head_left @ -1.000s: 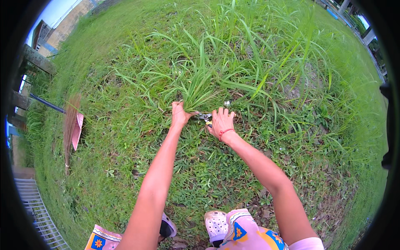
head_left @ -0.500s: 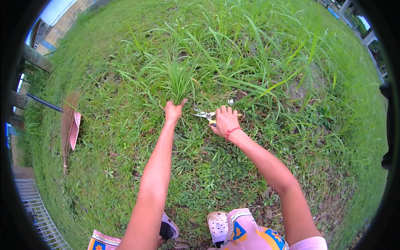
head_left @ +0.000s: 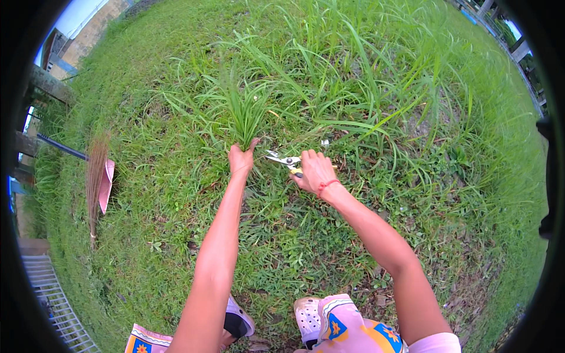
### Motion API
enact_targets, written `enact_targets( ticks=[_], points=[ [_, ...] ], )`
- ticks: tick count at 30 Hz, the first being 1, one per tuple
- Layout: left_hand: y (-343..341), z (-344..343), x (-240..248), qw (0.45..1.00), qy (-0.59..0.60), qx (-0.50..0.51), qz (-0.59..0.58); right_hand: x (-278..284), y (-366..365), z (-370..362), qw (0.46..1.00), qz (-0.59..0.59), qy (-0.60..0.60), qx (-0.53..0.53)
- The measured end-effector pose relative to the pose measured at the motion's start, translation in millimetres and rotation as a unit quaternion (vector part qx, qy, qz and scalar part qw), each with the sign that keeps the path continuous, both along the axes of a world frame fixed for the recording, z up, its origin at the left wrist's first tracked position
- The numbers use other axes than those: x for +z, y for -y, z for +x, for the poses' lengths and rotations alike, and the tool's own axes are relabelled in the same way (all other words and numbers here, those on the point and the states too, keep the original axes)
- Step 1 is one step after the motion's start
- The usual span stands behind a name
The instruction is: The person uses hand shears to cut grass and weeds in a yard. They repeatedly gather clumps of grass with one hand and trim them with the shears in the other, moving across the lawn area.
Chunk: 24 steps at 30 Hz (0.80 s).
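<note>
My left hand [head_left: 241, 159] is closed around the base of a bunch of long green grass [head_left: 245, 117], whose blades fan out upward and away from me. To its right, my right hand [head_left: 317, 172] grips the yellow handles of a pair of pruning shears [head_left: 289, 161]. Their metal blades are parted and point left toward the lower end of the bunch, a short way from my left hand. A red cord circles my right wrist. Most of the handles are hidden under my right fingers.
Taller grass [head_left: 376, 76] grows ahead and to the right. On the left lie a stick broom [head_left: 96, 188] and a pink dustpan [head_left: 106, 186] with a dark handle. A metal grate [head_left: 56, 300] is at the lower left. My clog [head_left: 308, 317] stands on the low weeds near me.
Both hands have shifted slightly left, the left one with the grass bunch. The shears' blades now show further left and slightly higher.
</note>
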<state>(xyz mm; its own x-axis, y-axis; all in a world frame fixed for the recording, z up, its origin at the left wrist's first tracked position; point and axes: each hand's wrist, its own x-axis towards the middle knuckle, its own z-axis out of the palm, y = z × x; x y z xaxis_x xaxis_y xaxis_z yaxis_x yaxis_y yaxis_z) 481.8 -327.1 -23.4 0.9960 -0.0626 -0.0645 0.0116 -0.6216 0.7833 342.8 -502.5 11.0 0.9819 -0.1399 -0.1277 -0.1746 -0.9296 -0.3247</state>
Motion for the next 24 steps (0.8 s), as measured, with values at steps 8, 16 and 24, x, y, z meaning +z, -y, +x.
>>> enact_targets(
  ticks=[8, 16, 24],
  points=[
    [27, -48, 11, 0.985, -0.051, -0.116, -0.113, 7, 66, -100, 0.994, -0.009, 0.060, -0.094],
    [74, -41, -5, 0.977, -0.035, -0.208, 0.030, -29, 33, -26, 0.993, -0.106, 0.003, -0.049],
    [37, -14, 14, 0.992, -0.070, -0.056, -0.090, -7, 33, -32, 1.000, 0.009, -0.002, -0.002]
  ],
)
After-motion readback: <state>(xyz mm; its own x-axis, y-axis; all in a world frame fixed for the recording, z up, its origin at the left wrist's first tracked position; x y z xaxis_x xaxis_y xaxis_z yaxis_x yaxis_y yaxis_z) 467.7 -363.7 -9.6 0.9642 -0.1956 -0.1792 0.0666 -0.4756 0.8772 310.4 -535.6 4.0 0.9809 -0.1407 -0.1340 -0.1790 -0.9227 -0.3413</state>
